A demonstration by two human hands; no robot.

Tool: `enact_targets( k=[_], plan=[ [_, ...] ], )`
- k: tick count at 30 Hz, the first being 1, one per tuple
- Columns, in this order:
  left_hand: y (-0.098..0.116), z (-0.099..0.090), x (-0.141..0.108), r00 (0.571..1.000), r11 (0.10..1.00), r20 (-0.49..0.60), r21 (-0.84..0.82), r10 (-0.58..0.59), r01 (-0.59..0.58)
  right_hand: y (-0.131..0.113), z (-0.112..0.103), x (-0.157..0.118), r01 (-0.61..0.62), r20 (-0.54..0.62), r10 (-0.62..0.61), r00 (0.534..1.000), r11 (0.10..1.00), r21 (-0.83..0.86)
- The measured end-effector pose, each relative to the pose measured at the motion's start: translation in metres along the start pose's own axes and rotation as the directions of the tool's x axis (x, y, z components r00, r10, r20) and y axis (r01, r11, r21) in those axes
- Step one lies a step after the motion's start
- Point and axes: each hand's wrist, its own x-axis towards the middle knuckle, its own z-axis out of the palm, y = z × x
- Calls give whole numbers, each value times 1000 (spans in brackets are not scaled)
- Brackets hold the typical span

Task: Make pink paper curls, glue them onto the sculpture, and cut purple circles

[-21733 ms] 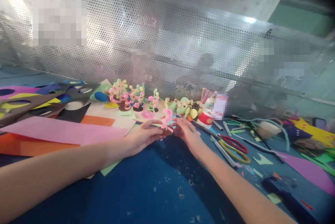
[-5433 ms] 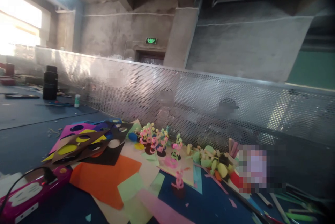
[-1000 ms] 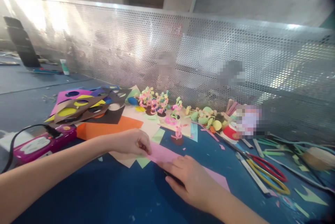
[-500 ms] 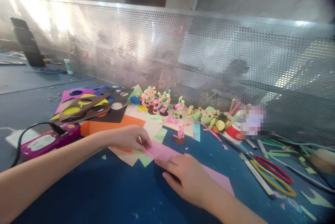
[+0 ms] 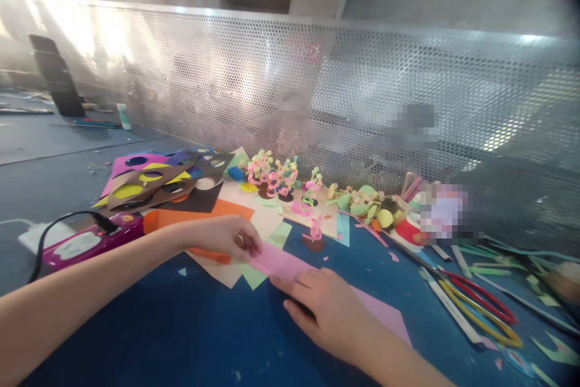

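Near edge of tabletop [image 5: 190, 332]: R hand [image 5: 324, 299] lies flat on pink paper [image 5: 287, 263], fingers spread, no grip closed. L hand [image 5: 233, 236] has thumb + fingertips pinched on paper's far-left end. Paper sits between/under hands, slanting out past R wrist. Risk: if R palm slips while L pulls, sheet could skew, crease or prob. tear at pinch. L forearm passes near power strip [image 5: 75, 248]; a low elbow might bump it. Just beyond paper, small pink curl figure [image 5: 316, 228] on brown disc [image 5: 313, 246]; sheet swinging up could knock it. Scissors [image 5: 513, 316] off to R, handles toward camera side, could catch R arm if it sweeps out. Farther: upright paper figures [image 5: 290, 175], then mesh screen [image 5: 226, 73] in bkgd.
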Motion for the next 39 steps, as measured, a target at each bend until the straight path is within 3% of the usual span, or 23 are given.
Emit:
enact_targets(
  k=[9, 18, 24, 29, 35, 39],
  plan=[
    [14, 5, 1, 998, 973, -34, 224, 58, -49, -4, -1, 3, -5, 12, 6, 1000, 999, -53],
    [16, -2, -2, 998, 994, 56, 102, 37, -43, -7, -4, 11, -1, 16, 2, 1000, 995, -96],
    [18, 12, 4, 995, 990, -99, 139, -10, 24, -6, -5, 13, 4, 2, -4, 1000, 997, -73],
    [18, 21, 8, 991, 990, -133, 143, 0, 20, -5, -5, 12, 2, 12, -2, 1000, 1000, -18],
    [20, 14, 7, 987, 987, -37, -40, -158, 156, -3, -4, 11, 2, 13, -2, 1000, 1000, 12],
    [14, 6, 6, 987, 978, 41, -135, -155, 159, -3, -4, 11, -3, 23, 3, 1000, 1000, 8]
  ],
)
